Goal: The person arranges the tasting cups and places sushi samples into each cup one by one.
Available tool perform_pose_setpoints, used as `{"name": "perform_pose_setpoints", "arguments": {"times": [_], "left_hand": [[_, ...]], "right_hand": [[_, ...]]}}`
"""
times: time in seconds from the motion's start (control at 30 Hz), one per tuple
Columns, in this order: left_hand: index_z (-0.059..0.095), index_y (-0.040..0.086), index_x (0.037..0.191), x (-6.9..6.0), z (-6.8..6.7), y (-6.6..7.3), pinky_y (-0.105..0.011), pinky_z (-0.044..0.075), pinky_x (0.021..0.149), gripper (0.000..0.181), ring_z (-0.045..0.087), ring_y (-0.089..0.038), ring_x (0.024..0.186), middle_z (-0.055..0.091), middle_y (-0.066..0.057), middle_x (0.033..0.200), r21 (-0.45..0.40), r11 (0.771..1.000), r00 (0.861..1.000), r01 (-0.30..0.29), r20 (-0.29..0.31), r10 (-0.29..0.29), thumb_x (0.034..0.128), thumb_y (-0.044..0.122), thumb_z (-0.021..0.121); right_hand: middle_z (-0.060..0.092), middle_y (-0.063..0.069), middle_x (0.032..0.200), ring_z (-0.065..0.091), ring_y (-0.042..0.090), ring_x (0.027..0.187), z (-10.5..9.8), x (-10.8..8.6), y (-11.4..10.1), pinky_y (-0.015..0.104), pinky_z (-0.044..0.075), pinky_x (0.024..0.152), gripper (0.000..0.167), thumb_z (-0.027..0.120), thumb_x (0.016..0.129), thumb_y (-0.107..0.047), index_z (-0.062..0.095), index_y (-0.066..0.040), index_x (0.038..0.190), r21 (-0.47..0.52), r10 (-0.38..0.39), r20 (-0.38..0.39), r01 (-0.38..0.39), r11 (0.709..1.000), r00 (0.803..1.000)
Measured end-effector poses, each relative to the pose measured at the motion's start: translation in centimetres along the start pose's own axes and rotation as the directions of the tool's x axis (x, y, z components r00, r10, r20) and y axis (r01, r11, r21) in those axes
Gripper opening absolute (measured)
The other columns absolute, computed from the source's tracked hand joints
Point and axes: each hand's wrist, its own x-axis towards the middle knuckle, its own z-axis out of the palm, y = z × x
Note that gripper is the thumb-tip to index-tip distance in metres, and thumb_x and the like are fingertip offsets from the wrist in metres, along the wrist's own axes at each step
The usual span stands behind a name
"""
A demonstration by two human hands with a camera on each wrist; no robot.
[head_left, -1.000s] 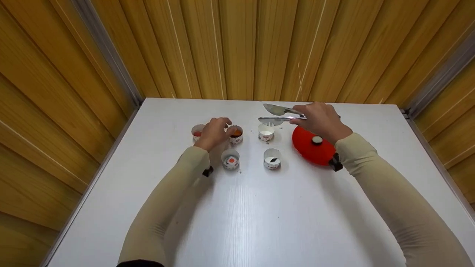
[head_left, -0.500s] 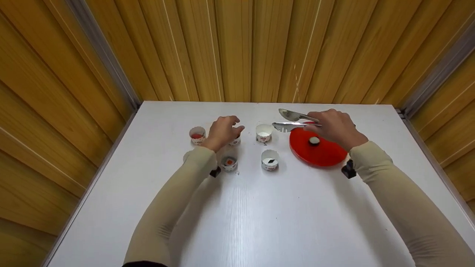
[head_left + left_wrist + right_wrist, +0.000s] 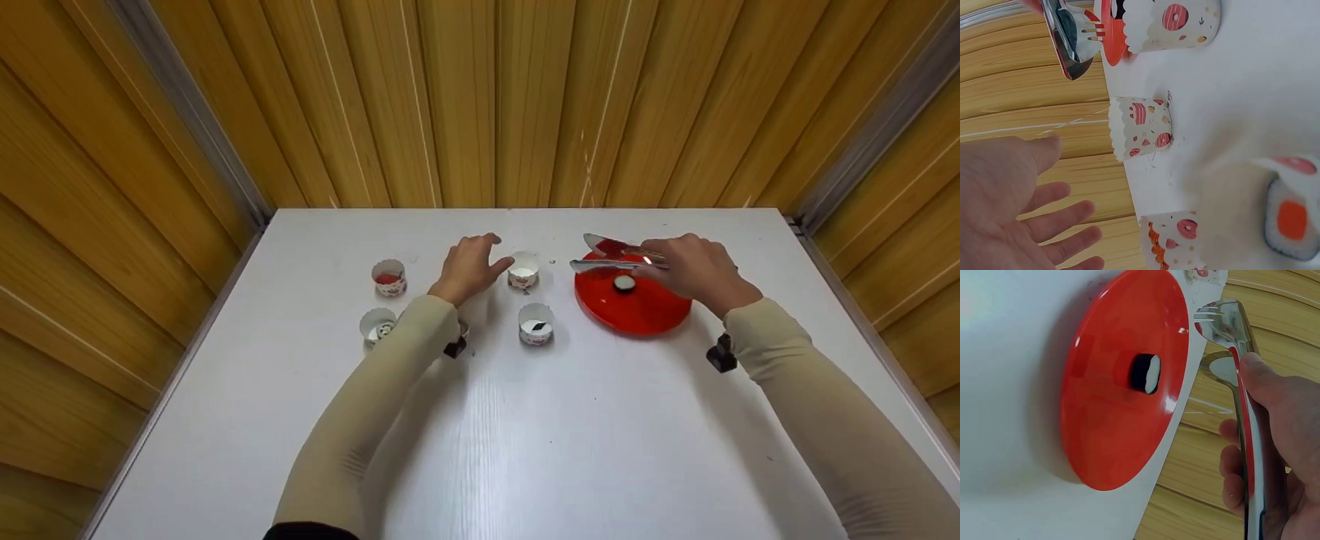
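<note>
My right hand (image 3: 694, 270) grips metal serving tongs (image 3: 606, 264), their two ends apart over a red plate (image 3: 645, 319). On the plate lies one small sushi roll (image 3: 1152, 374) with a black wrap and white filling. The tongs' ends, one fork-toothed (image 3: 1224, 323), do not touch it. My left hand (image 3: 471, 270) hovers with fingers spread and holds nothing. Just right of its thumb stands a patterned paper cup (image 3: 523, 279). Nearer to me, another paper cup (image 3: 535, 334) contains a dark-and-white piece. In the left wrist view, a sushi roll with an orange centre (image 3: 1292, 219) sits in a cup.
Further left are a paper cup (image 3: 388, 285) with red contents and one (image 3: 373, 330) with a round sushi piece, partly behind my left sleeve. A cup with orange contents (image 3: 1158, 244) shows in the left wrist view. Wooden panels (image 3: 465, 105) rise behind the white table (image 3: 525, 450).
My left hand has moved right, from over the orange-filled cup towards the paper cup beside it. My right hand has drawn the tongs right and nearer, from above that cup to over the plate.
</note>
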Motion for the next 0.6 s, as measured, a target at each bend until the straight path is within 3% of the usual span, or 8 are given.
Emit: {"name": "perform_pose_setpoints", "arguments": {"times": [0.2, 0.4, 0.6], "left_hand": [[0.056, 0.011, 0.146, 0.2, 0.9, 0.3, -0.057, 0.052, 0.097, 0.058, 0.060, -0.031, 0.127, 0.062, -0.012, 0.141, -0.019, 1.000, 1.000, 0.017, 0.027, -0.016, 0.1003, 0.045, 0.065], [0.054, 0.009, 0.148, 0.3, 1.8, 0.2, -0.050, 0.046, 0.107, 0.061, 0.058, -0.032, 0.130, 0.061, -0.014, 0.143, -0.023, 1.000, 0.998, -0.018, 0.058, 0.020, 0.1001, 0.044, 0.066], [0.053, 0.009, 0.149, 0.5, 2.6, -0.2, -0.051, 0.045, 0.108, 0.061, 0.060, -0.031, 0.127, 0.063, -0.014, 0.140, -0.001, 1.000, 0.995, 0.019, 0.102, -0.018, 0.1004, 0.045, 0.065]], "right_hand": [[0.075, 0.016, 0.108, 0.061, 0.026, 0.078, 0.4, -0.6, 0.6, 0.034, 0.049, 0.057, 0.050, 0.078, 0.093, -0.034, 0.067, -0.007, 0.134, 0.027, 0.012, 0.014, -0.013, 1.000, 1.000], [0.074, 0.018, 0.111, 0.064, 0.028, 0.083, 0.8, -1.2, 1.0, 0.034, 0.050, 0.058, 0.054, 0.077, 0.093, -0.037, 0.066, -0.006, 0.135, 0.025, 0.031, 0.033, -0.032, 0.999, 0.999], [0.072, 0.021, 0.117, 0.065, 0.034, 0.093, 0.8, -1.7, 1.4, 0.039, 0.054, 0.064, 0.057, 0.078, 0.093, -0.036, 0.064, -0.004, 0.137, 0.022, 0.052, 0.056, -0.053, 0.998, 0.997]]}}
